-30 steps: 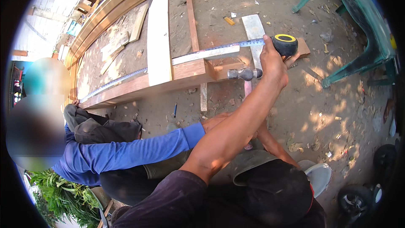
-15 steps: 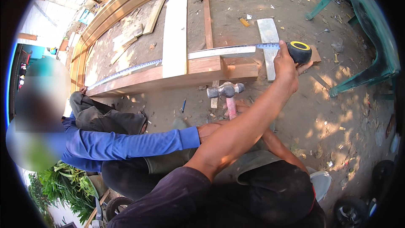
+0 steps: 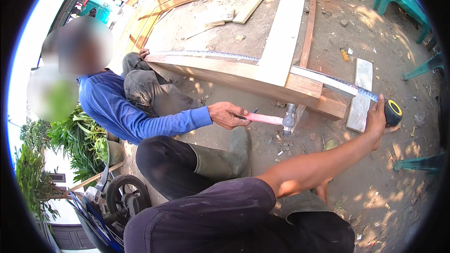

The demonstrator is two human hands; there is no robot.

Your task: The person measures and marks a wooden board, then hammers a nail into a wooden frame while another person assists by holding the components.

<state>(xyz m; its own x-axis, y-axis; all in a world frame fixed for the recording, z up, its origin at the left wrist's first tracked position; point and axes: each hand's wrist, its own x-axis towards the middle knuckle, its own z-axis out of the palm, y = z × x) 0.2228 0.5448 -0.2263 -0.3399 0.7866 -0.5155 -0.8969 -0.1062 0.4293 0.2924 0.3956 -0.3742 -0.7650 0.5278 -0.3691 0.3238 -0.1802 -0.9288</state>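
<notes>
The person's left hand (image 3: 378, 121) was closed around a black-and-yellow tape measure (image 3: 393, 113), held at the right, past the right end of the timber beam (image 3: 211, 72). The extended blade (image 3: 368, 94) ran lengthwise along the beam and crossed above a pale flat board (image 3: 358, 116); a broad white plank (image 3: 281, 42) set across the beam hid part of it. The right hand (image 3: 322, 191) was mostly covered by the left forearm; its grip could not be determined. A co-worker's hand (image 3: 229, 115) gripped the pink handle of a ball-peen hammer (image 3: 272, 119), its head just beside the beam. The co-worker's other hand (image 3: 144, 53) was at the beam's left end, where the blade began. Green plastic chairs (image 3: 408, 2) stood at the far right.
</notes>
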